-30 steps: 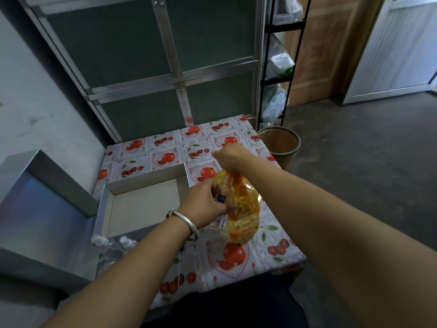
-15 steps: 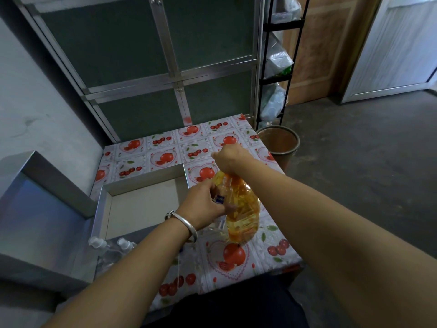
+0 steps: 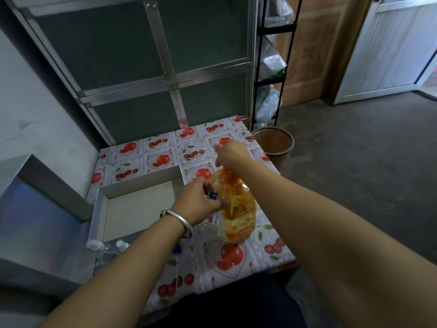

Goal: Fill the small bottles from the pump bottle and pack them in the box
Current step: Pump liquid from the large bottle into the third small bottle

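Our right hand (image 3: 230, 154) grips the pump head; our left hand (image 3: 197, 201) pinches the small bottle (image 3: 212, 210) against the orange pump bottle (image 3: 238, 209) on the table (image 3: 272, 254). We should press slowly, spout aligned over its mouth.

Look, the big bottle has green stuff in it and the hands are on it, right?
Not green. The head view shows the pump bottle holds orange-yellow liquid. The right hand is on its top, and the left hand holds a small bottle beside it.
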